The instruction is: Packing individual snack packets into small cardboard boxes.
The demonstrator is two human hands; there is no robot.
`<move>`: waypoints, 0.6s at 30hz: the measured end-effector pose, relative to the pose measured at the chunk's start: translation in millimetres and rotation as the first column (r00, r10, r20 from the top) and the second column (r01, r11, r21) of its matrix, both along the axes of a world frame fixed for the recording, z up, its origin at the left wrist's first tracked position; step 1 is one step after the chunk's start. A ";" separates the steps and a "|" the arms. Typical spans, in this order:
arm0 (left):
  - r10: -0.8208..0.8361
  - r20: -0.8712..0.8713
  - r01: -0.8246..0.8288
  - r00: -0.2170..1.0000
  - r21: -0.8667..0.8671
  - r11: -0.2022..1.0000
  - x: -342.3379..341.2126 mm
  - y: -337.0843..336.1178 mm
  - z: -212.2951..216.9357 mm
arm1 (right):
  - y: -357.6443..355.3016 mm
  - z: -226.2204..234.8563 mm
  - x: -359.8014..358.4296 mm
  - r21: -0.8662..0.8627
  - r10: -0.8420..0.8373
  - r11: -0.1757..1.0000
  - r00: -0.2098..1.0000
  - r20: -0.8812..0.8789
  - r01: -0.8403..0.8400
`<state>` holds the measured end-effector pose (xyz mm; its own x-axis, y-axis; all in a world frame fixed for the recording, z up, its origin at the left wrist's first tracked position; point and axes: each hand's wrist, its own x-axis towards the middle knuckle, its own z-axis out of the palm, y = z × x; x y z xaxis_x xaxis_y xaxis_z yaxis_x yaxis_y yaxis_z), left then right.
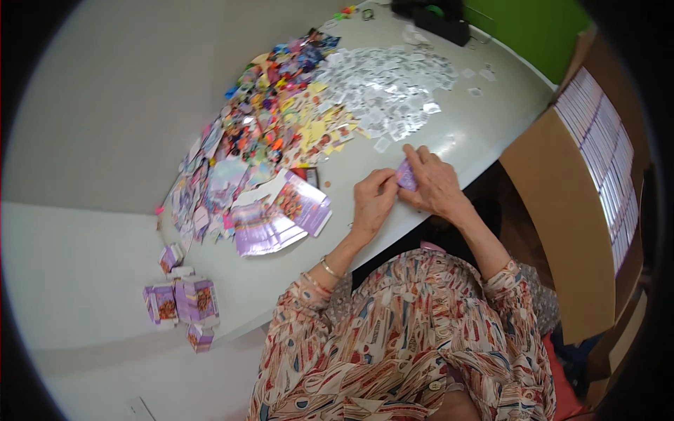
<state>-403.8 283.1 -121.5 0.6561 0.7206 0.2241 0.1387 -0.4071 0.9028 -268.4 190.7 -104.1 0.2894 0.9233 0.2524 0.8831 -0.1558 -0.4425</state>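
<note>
Over the near edge of the white table, a small purple printed piece [406,175], which looks like a little carton, is held between my two hands. My right hand [439,186] grips it from the right, thumb below and fingers above. At its left edge the fingertips of my left hand [374,202] are pinched together; what exactly lies between them is partly hidden. To the left of my hands lies a fanned stack of flat purple cartons [274,226], with a small dark card [307,175] partly under it.
Small clear-white packets [393,81] spread across the far table [484,133]. Left of them are yellow slips [316,130] and a heap of colourful small pieces [263,105]. Folded purple boxes [196,298] sit at the left end. A black tape dispenser [439,21] stands far back; a cardboard box [562,217] of packed cartons is at right.
</note>
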 end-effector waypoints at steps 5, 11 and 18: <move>-0.057 -0.169 0.076 0.984 0.108 0.991 -13.8 15.3 20.6 | -4.6 -2.0 15.7 0.028 -0.066 0.997 0.997 -0.033 0.067; 0.200 -0.455 0.172 0.868 0.653 0.738 -98.1 68.6 61.2 | 5.9 12.1 57.1 0.088 -0.302 0.953 0.928 0.218 0.289; 0.308 -0.574 0.186 0.759 0.644 0.742 -135.5 83.2 29.5 | 16.3 -3.0 -22.5 0.189 -0.019 0.982 0.990 0.142 -0.008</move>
<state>-539.3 366.3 -92.1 0.7716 0.6036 0.2006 0.5934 -0.7967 0.1149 -291.0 207.0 -107.1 0.2424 0.8538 0.4608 0.9387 -0.0865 -0.3336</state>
